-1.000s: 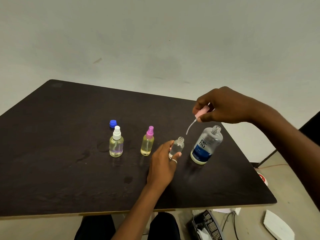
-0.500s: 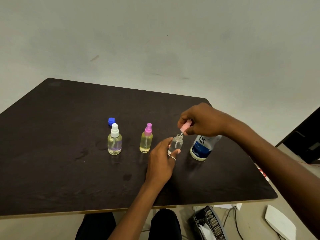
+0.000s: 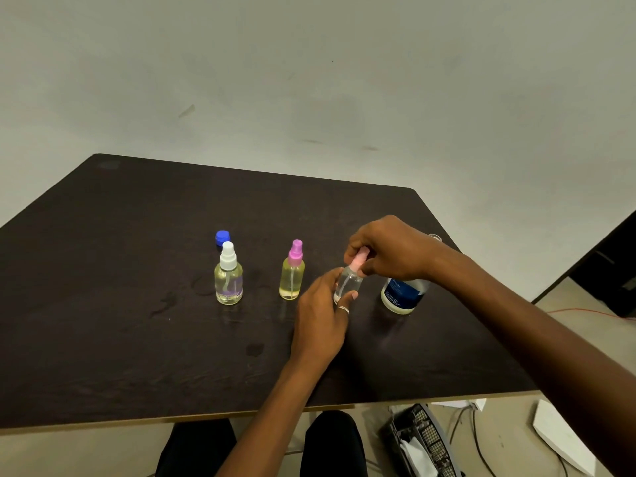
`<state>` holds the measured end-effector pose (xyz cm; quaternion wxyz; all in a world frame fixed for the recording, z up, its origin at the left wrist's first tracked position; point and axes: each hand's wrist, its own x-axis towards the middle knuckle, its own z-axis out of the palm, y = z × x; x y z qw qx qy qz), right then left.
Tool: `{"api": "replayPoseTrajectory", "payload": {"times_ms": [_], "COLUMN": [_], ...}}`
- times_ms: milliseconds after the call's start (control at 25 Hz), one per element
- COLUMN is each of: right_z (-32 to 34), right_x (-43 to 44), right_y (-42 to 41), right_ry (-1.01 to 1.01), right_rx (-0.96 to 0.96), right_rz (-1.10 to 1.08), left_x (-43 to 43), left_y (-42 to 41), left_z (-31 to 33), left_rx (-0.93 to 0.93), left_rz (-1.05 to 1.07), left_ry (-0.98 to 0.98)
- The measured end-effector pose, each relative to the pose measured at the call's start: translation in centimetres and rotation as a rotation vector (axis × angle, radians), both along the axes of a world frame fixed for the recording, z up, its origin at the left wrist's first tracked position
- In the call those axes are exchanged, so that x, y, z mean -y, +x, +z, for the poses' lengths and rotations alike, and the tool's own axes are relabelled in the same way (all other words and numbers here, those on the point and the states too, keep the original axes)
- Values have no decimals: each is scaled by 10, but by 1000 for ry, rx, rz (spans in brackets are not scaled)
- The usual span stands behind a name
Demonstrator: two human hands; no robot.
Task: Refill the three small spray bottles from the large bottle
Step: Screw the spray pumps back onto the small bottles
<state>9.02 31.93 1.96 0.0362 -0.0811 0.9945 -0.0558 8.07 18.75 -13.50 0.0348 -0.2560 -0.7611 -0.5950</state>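
Observation:
Three small spray bottles stand in a row on the dark table (image 3: pixel 103 304). The left one (image 3: pixel 228 278) has a white sprayer and yellowish liquid. The middle one (image 3: pixel 292 274) has a pink sprayer and yellow liquid. My left hand (image 3: pixel 321 318) grips the third, a clear small bottle (image 3: pixel 348 284), upright on the table. My right hand (image 3: pixel 389 251) pinches its pale pink sprayer top (image 3: pixel 358 260), which sits on the bottle's neck. The large bottle (image 3: pixel 402 294) with a blue label stands just right, uncapped and partly hidden by my right wrist.
A blue cap (image 3: pixel 222 237) lies behind the white-topped bottle. Wet spots mark the table near the bottles. Below the right front edge of the table are a mesh basket (image 3: pixel 426 442), cables and a white object (image 3: pixel 561 438) on the floor.
My right hand carried the pink sprayer top down from above the large bottle, fed its tube into the clear small bottle and seated it on the neck. My left hand kept holding the bottle.

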Motion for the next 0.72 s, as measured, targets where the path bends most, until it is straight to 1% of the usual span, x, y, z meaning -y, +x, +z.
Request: {"api": "replayPoseTrajectory", "payload": {"times_ms": [200, 400, 520, 640, 720], "right_z": [-3, -5, -9, -15, -17], "right_x": [3, 3, 6, 8, 13], "right_y": [-3, -9, -11, -10, -6], "right_ry": [9, 11, 109, 246, 301], "right_rx": [3, 15, -10, -89, -136], "right_rz": [27, -28, -104, -197, -236], "left_x": [0, -2, -2, -1, -1], "left_y": [1, 0, 0, 0, -1], "left_z": [1, 1, 0, 0, -1], "left_rx": [2, 13, 5, -17, -36], "left_rz": [20, 32, 37, 39, 41], "left_ry": [-13, -20, -21, -9, 0]}}
